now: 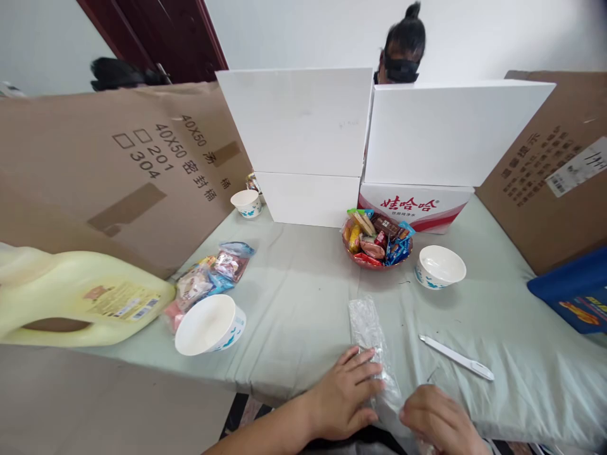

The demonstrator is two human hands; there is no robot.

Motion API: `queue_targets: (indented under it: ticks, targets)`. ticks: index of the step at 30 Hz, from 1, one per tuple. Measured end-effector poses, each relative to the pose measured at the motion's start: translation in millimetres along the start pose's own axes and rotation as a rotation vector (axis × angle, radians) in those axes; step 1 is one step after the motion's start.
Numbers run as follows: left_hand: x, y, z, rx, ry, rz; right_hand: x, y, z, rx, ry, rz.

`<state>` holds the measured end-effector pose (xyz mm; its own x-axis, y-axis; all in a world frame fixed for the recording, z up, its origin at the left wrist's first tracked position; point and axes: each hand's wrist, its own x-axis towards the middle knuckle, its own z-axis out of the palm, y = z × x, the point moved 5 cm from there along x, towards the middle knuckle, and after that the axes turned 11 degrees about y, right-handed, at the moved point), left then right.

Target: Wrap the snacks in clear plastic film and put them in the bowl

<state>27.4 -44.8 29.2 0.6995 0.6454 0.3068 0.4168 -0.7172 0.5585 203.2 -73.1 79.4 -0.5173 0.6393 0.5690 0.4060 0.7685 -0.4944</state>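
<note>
A folded strip of clear crinkled plastic (367,319), with a bubble-wrap look, lies at the table's front edge. My left hand (346,392) rests flat on it with the fingers spread, pressing it to the cloth. At the strip's near end, my right hand (439,417) is closed, pinching the plastic between thumb and fingers; part of what it holds is hidden under the hand. Just beyond my right hand lies a slim white tool (456,357) resembling a utility knife, apart from both hands.
A bowl of wrapped snacks (377,243) and a white paper bowl (440,266) stand ahead. Leftward are another paper bowl (211,324), snack packets (203,278) and a yellow jug (85,300). A blue container (576,291) is right. White boxes (303,126) screen off a seated person.
</note>
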Motion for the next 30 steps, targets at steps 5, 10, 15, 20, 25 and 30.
queue_targets:
  ticks: [5, 10, 15, 20, 25, 30]
  targets:
    - [-8.3, -14.5, 4.4, -0.12, 0.163, -0.033, 37.3, 55.7, 20.4, 0.052, -0.038, 0.528]
    - [-17.0, -29.9, 13.9, -0.206, 0.289, -0.245, 69.3, 115.9, 58.6, -0.047, -0.014, 0.823]
    - [-9.6, -23.7, 7.3, -0.185, 0.259, -0.2, 69.8, 128.9, 74.0, -0.076, 0.033, 0.852]
    - [-4.5, -12.7, -1.2, -0.103, 0.297, -0.177, 66.0, 123.8, 74.6, -0.211, 0.077, 0.765]
    - [3.3, -15.3, -19.4, 0.029, 0.462, -0.184, 65.1, 122.0, 80.7, -0.328, 0.076, 0.658]
    - [38.8, -40.5, -25.7, 0.149, 0.363, -0.074, 62.4, 117.4, 87.8, -0.4, 0.103, 0.526]
